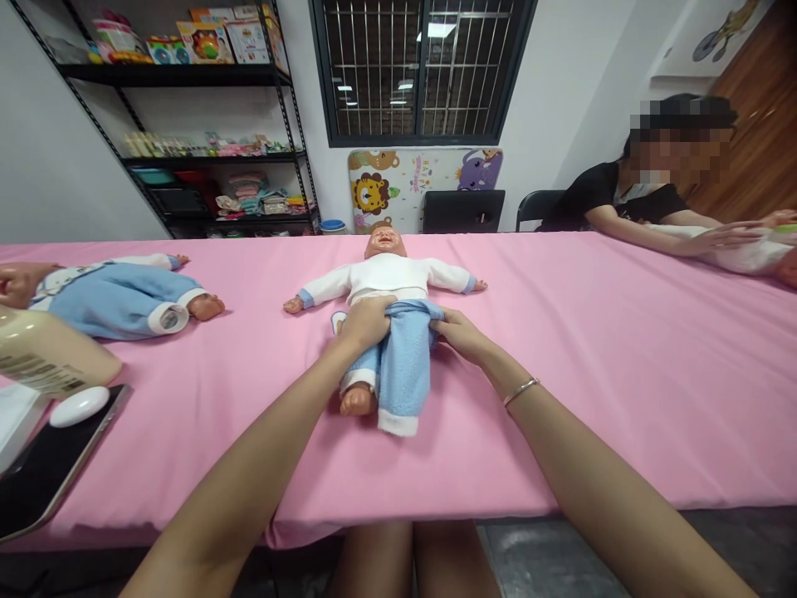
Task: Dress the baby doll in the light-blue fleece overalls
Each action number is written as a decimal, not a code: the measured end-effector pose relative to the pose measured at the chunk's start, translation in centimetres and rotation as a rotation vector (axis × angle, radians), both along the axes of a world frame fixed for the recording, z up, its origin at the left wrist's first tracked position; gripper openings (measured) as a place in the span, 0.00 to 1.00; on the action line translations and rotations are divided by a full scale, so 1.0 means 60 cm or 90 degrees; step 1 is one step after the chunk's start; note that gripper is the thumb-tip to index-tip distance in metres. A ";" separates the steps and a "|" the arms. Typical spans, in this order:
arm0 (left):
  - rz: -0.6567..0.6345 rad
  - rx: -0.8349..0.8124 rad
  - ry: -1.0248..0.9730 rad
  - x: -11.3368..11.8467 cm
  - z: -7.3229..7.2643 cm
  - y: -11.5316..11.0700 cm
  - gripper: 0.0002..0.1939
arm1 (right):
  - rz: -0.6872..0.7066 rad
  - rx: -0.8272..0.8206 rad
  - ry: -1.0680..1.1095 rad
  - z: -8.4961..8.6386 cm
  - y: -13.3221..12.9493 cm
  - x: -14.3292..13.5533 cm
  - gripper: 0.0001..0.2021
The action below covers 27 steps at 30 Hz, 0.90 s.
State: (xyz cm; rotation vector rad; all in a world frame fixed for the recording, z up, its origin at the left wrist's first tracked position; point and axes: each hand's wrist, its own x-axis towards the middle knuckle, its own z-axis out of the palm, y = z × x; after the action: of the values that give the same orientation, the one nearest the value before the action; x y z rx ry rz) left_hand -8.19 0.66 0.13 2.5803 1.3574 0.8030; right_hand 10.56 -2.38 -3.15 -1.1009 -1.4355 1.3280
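One foot (358, 401) pokes out of the blue pants (404, 365), toward the bench's (486, 465) near edge; the other cuff (397, 423) shows none, so that leg looks unfinished. Left hand (369, 322) and right hand (462, 335) both have fingers pinched on the waistband (414, 308). Doll's (386, 286) white top (392, 270) is already on, head (384, 242) by the far edge.

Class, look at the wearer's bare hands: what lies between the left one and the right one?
In the head view, the light-blue fabric trousers, bunched at the waist, span the stretch between the left hand and the right hand.
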 end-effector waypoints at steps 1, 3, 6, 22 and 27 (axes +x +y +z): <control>0.031 0.012 0.001 0.002 0.000 -0.003 0.12 | 0.008 -0.005 0.009 -0.001 0.000 -0.003 0.07; 0.098 0.032 0.001 0.006 0.000 -0.006 0.13 | 0.030 -0.012 0.022 -0.001 0.001 -0.007 0.08; 0.171 0.046 -0.012 0.010 -0.001 -0.005 0.13 | 0.065 -0.022 0.027 0.005 -0.001 -0.007 0.09; -0.041 0.058 -0.019 -0.006 0.000 -0.003 0.15 | -0.047 0.247 -0.065 -0.004 0.005 -0.015 0.10; -0.048 0.062 -0.035 -0.006 0.002 -0.004 0.15 | -0.171 0.155 -0.006 -0.012 0.012 -0.016 0.07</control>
State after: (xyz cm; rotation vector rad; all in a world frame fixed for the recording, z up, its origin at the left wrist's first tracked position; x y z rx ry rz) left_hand -8.53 0.39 0.22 2.6417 1.2284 0.9429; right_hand 9.62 -1.68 -3.85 -1.0943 -1.3601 0.9342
